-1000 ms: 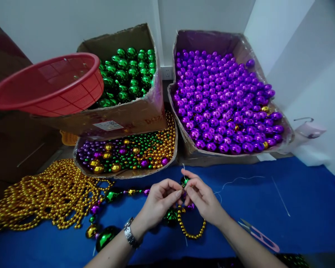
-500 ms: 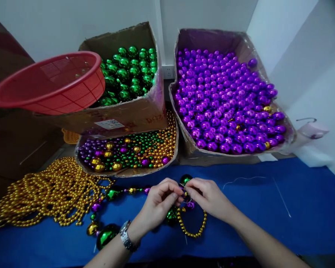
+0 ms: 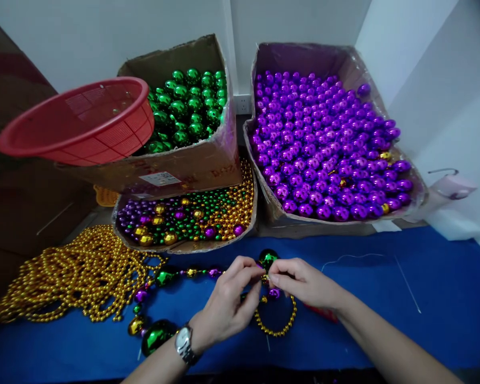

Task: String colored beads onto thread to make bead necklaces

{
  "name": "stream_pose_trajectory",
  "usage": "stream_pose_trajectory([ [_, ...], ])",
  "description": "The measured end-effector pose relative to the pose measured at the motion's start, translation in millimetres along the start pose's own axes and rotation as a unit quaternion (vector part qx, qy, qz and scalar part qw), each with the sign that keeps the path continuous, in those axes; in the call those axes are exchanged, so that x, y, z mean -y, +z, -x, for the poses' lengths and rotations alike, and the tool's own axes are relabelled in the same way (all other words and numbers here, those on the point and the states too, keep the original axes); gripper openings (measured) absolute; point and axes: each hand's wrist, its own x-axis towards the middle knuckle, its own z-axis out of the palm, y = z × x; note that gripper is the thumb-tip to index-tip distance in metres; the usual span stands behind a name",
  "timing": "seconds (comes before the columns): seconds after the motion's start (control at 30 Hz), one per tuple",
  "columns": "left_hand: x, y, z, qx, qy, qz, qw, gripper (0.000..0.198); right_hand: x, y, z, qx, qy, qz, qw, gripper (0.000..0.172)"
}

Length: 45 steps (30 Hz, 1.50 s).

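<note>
My left hand [image 3: 228,304], with a wristwatch on the wrist, and my right hand [image 3: 304,282] meet fingertip to fingertip over the blue tabletop. Both pinch a bead necklace [image 3: 184,274] at a spot just below a large green bead [image 3: 268,258]. The strand runs left through green, gold and purple beads and loops down as small gold beads [image 3: 278,328] under my hands. A thin white thread [image 3: 352,257] trails to the right on the cloth.
A box of purple balls [image 3: 324,144] stands at the back right, a box of green balls [image 3: 184,106] at the back left with a red basket [image 3: 80,120] on it. A shallow box of mixed beads [image 3: 188,216] lies below. A gold bead pile [image 3: 64,277] covers the left.
My hands have closed in on each other and now pinch the strand together just under the green bead. The view has shifted slightly; the snips at the lower right are now hidden by my right forearm.
</note>
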Motion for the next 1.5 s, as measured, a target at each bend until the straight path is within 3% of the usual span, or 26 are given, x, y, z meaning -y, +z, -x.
stream_pose_trajectory([
  [0.1,2,0.2,1,-0.019,0.014,0.005,1.0,0.031,-1,1,-2,-0.021,0.008,0.008,1.0,0.02],
  [0.23,5,-2.4,1,0.0,0.017,-0.012,1.0,0.025,-5,-1,-4,-0.048,0.026,0.01,0.998,0.019],
  [0.37,12,-1.3,4,0.018,0.051,-0.121,0.991,0.026,-7,-4,-4,-0.032,0.05,-0.041,0.997,0.016],
  [0.5,21,8.3,11,-0.03,0.06,-0.19,0.98,0.042,-7,-1,-1,-0.011,0.074,-0.119,0.99,0.017],
  [0.67,18,17.2,11,-0.043,0.067,-0.168,0.983,0.052,-13,8,0,0.0,0.084,-0.183,0.979,0.017],
  [0.83,10,15.3,0,-0.032,0.038,-0.127,0.991,0.034,-10,6,-1,0.014,0.078,-0.193,0.978,0.02],
  [0.93,4,5.5,-8,-0.018,-0.026,-0.037,0.999,0.016,-1,-3,1,0.001,0.069,-0.179,0.981,0.017],
  [1.0,1,-4.0,-10,-0.001,-0.098,0.086,0.991,0.015,2,-12,6,-0.029,0.048,-0.126,0.991,0.016],
  [1.07,1,-13.3,-10,0.009,-0.163,0.246,0.955,0.018,-1,-23,13,-0.069,0.018,-0.028,0.997,0.017],
  [1.13,5,-20.3,-6,-0.002,-0.202,0.392,0.898,0.018,-9,-31,21,-0.108,0.012,0.04,0.993,0.021],
  [1.2,11,-23.9,0,-0.031,-0.22,0.484,0.846,0.017,-21,-33,29,-0.138,0.039,-0.04,0.989,0.022],
  [1.3,17,-22.8,7,-0.072,-0.212,0.546,0.807,0.018,-36,-21,35,-0.159,0.066,-0.25,0.953,0.023],
  [1.37,17,-18.4,7,-0.081,-0.193,0.565,0.798,0.017,-39,-5,33,-0.178,0.048,-0.375,0.908,0.024],
  [1.4,15,-15.5,5,-0.079,-0.182,0.571,0.797,0.016,-38,4,30,-0.185,0.032,-0.442,0.877,0.025],
  [1.5,6,-5.4,-4,-0.074,-0.147,0.58,0.798,0.016,-29,26,20,-0.186,-0.009,-0.646,0.74,0.026],
])
